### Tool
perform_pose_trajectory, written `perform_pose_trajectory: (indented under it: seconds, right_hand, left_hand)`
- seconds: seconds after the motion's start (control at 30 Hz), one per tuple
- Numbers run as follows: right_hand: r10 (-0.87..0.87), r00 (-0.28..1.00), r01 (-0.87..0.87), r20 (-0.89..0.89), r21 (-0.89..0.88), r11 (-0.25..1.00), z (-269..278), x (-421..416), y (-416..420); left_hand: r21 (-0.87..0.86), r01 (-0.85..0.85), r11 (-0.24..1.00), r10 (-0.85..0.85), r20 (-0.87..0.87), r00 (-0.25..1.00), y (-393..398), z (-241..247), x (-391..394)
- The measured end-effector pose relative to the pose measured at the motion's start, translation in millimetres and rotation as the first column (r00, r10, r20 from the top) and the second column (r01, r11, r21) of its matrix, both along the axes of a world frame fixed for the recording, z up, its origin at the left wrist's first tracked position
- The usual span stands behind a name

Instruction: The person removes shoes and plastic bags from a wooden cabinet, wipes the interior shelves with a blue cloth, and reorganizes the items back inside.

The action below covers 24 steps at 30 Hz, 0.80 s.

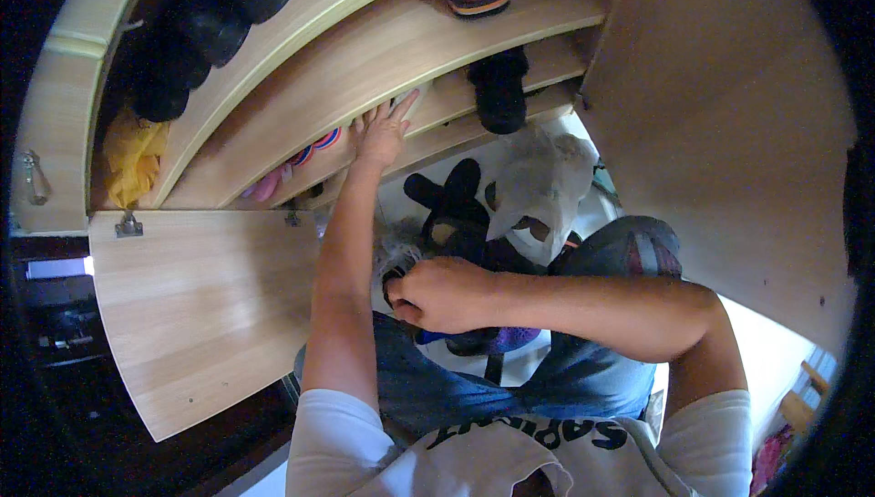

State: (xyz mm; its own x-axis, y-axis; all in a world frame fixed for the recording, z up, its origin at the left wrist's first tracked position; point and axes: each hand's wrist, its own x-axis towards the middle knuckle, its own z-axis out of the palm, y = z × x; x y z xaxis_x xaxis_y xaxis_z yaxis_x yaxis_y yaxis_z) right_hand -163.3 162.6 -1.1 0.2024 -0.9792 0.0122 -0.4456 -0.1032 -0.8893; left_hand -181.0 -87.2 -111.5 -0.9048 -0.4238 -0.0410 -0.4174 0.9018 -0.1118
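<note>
My left hand point(381, 133) reaches onto a middle shelf of a wooden shoe cabinet, fingers spread beside a pale item point(414, 97) that I cannot make out. Left of it on that shelf are footwear with red, white and blue bands point(321, 145) and a pink shoe point(268, 184). Low before my lap, my right hand point(444, 294) is curled around a small dark item point(391, 283), mostly hidden by the fingers. Just beyond it, dark footwear point(454, 213) lies on the floor.
Open cabinet doors stand left point(205, 292) and right point(718, 121). Dark shoes point(212, 25) and a yellow plastic bag point(137, 162) fill the upper left. Black slippers point(500, 93) poke out from a shelf. Whitish plastic bags point(540, 182) lie before my knee.
</note>
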Motion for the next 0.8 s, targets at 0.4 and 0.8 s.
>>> perform_pose_trajectory:
  seconds: [0.4,0.8]
  right_hand:
    - [-0.058,0.992,0.053,-0.116,-0.042,0.998,20,-14,32]
    - [-0.061,0.99,0.063,-0.13,0.008,0.998,29,-38,38]
  left_hand:
    - [0.156,0.353,0.923,-0.304,-0.273,0.913,128,2,-41]
    - [-0.13,0.316,0.94,-0.336,-0.183,0.924,131,-23,-97]
